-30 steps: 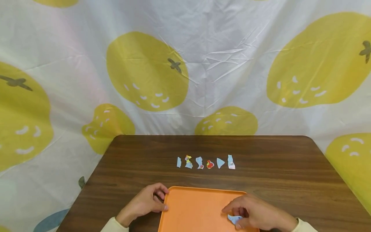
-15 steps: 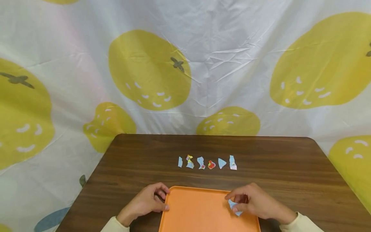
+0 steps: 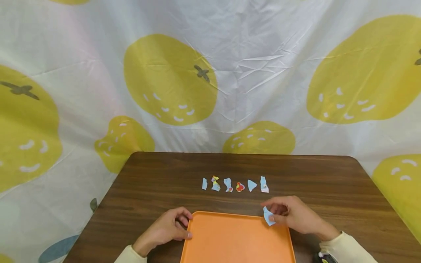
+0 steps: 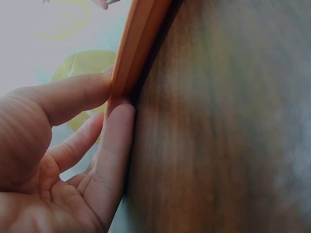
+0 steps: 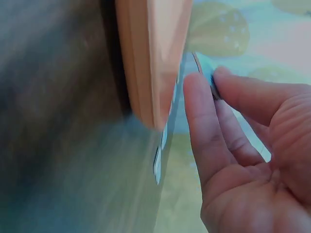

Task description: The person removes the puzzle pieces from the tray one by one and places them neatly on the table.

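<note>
In the head view, my right hand [image 3: 292, 213] pinches a light-blue, irregular puzzle piece [image 3: 268, 216] between thumb and fingers, above the far right corner of an orange tray [image 3: 236, 237]. The right wrist view shows that piece [image 5: 206, 70] nearly edge-on, raised off the tray. My left hand [image 3: 167, 228] holds the tray's left edge near its far corner. In the left wrist view, thumb and a finger meet the tray rim [image 4: 138, 43]. Further back lies a row of several small pieces, including a red one [image 3: 240, 187] and a blue triangular one [image 3: 251, 185].
The brown wood-grain table [image 3: 164, 175] extends around the tray. A white curtain [image 3: 256, 91] printed with yellow lemons hangs behind and beside it. A small dark object [image 3: 325, 258] shows by my right sleeve.
My right hand has lifted the blue puzzle piece away from the tray's middle toward its far right corner, turning it more upright. The left hand stays at the tray edge.
</note>
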{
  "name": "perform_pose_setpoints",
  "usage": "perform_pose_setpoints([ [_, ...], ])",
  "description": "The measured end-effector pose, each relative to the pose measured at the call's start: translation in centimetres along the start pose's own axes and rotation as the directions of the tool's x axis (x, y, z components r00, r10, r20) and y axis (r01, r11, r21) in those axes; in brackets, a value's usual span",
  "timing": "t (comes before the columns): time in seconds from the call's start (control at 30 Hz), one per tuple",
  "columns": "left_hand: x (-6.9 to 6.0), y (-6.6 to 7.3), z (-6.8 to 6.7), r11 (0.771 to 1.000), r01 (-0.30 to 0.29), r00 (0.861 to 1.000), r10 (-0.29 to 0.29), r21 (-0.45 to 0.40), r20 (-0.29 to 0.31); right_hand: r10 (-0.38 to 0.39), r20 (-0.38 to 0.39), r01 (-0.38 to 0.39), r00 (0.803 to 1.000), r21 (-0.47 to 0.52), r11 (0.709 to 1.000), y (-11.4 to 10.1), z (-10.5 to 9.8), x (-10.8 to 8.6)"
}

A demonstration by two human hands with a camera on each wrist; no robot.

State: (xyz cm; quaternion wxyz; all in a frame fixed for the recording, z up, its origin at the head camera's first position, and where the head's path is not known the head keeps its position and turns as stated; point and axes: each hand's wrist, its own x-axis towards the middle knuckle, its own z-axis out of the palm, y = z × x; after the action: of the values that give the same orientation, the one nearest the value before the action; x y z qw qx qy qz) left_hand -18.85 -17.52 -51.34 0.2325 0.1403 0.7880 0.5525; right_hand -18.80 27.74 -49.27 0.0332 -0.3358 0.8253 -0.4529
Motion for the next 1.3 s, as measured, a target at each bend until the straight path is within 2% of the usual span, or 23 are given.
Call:
perform_pose_setpoints([
  [0.1,0.1,-0.1,0.0,1.0,0.003,1.0,-0.003,0.004,-0.004,0.052,-0.036,-0.051,0.998,0.029,0.998,0.5,-0.8,0.3],
  [0.3,0.1,0.0,0.0,1.0,0.0,1.0,0.0,0.005,-0.004,0.172,-0.058,-0.167,0.983,0.085,0.982,1.6,-2.3,0.9],
  [0.93,0.0,0.1,-0.1,1.0,-0.003,1.0,0.003,0.004,-0.003,0.308,-0.117,-0.302,0.944,0.067,0.951,5.5,-5.7,3.4],
  [1.03,0.0,0.1,-0.2,1.0,-0.006,1.0,0.006,0.001,-0.004,0.331,-0.119,-0.328,0.936,0.045,0.944,6.0,-6.1,3.7],
  [1.3,-0.1,0.2,0.0,1.0,-0.008,1.0,0.008,0.0,-0.007,0.362,-0.116,-0.374,0.925,-0.105,0.922,6.7,-6.7,4.3],
])
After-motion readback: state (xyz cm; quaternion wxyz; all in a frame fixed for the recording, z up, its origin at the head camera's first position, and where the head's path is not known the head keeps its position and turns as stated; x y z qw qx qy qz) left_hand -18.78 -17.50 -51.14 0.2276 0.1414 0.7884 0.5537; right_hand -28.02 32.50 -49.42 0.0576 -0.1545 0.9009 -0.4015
